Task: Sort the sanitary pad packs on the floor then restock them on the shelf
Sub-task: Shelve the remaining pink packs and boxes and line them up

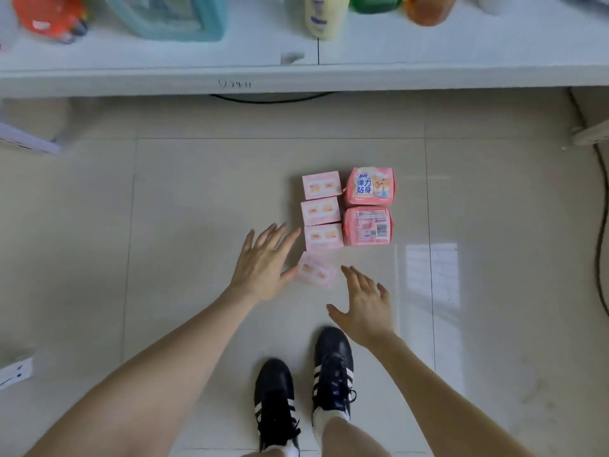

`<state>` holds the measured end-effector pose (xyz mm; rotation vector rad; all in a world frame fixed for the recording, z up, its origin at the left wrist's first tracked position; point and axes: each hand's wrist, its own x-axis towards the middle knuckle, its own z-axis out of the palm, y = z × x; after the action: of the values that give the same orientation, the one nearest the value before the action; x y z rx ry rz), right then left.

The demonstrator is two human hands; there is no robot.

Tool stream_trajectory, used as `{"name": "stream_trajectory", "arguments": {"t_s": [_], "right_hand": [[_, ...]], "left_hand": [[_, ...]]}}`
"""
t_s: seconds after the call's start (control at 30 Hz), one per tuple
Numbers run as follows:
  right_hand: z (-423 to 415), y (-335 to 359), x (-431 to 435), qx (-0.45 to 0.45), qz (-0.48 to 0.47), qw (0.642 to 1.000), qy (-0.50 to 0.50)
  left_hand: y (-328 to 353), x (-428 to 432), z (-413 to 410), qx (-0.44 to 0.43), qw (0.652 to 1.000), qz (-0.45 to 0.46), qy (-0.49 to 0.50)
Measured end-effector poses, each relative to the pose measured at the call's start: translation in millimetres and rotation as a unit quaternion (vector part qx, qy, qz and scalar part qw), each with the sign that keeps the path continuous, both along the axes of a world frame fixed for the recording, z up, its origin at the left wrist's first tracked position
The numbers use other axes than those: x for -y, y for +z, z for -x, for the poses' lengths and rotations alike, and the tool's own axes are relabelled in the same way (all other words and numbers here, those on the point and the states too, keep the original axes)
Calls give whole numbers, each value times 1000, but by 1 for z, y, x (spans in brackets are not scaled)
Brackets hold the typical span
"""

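Three pale pink pad packs (321, 212) lie in a column on the floor tiles. A fourth pale pink pack (317, 274) sits askew and blurred just below them. To their right, two darker pink packs lie one above the other: the upper pack (369, 186) shows its printed front, the lower pack (367, 225) its barcode side. My left hand (263, 262) hovers with fingers spread, its thumb touching the left edge of the askew pack. My right hand (365, 305) is spread out just right of and below that pack, holding nothing.
A white shelf (296, 77) runs across the top, carrying a teal bin (171, 14), a cream bottle (324, 14), green and orange containers and a red bag (49, 14). My black shoes (303, 390) stand below the hands. A black cable (603, 225) runs down the right edge.
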<state>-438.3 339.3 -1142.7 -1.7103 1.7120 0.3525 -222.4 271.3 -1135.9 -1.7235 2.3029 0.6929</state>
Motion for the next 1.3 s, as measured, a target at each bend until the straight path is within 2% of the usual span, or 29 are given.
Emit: {"name": "stream_trajectory", "arguments": {"t_s": [0.27, 0.5, 0.93, 1.3], "right_hand": [[-8, -115, 10, 39, -4, 998, -44], [-8, -148, 7, 65, 39, 995, -66], [11, -130, -7, 95, -11, 993, -73], [10, -32, -6, 103, -21, 991, -88]], "left_hand": [[-103, 28, 11, -42, 999, -4, -12], [-136, 37, 27, -67, 998, -4, -4], [-137, 40, 39, -12, 999, -34, 19], [-48, 14, 11, -15, 989, -53, 135]]}}
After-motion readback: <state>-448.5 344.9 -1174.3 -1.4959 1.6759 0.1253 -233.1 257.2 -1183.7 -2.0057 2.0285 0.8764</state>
